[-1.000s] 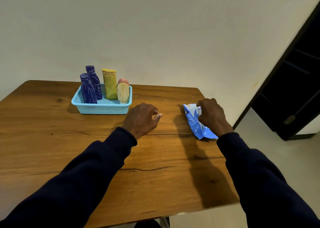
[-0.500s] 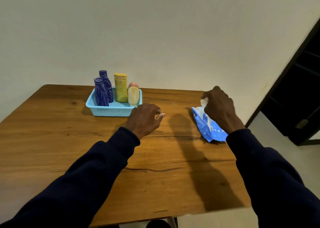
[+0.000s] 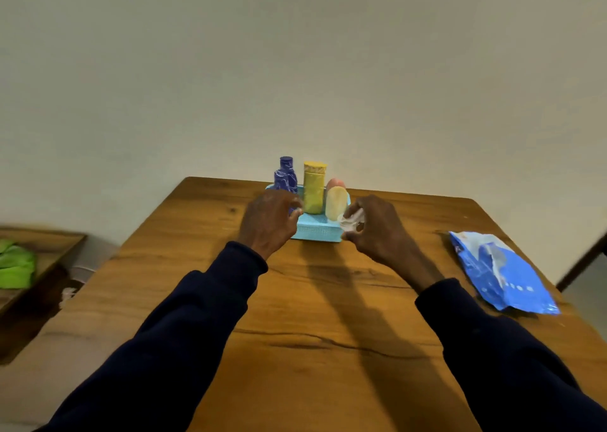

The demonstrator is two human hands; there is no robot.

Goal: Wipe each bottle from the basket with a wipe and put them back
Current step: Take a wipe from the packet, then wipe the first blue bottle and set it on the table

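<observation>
The right hand (image 3: 377,231) pinches a wipe (image 3: 353,219); the bottles (image 3: 314,185) stand in the basket (image 3: 318,233), seemingly none wiped yet; the left hand (image 3: 267,223) curls at the purple bottle (image 3: 285,177), grip unclear.

Packed close in the basket (image 3: 317,233): purple bottles (image 3: 286,175), yellow bottle (image 3: 314,188) and cream bottle (image 3: 336,203), upright, with hardly a gap between. Hemmed in front by the left hand (image 3: 269,221) and by the right hand (image 3: 374,231) pinching a wipe (image 3: 352,220). Seemingly open above the caps. Bare table (image 3: 328,349) nearer, bounded at right by the wipe pack (image 3: 502,274).
</observation>
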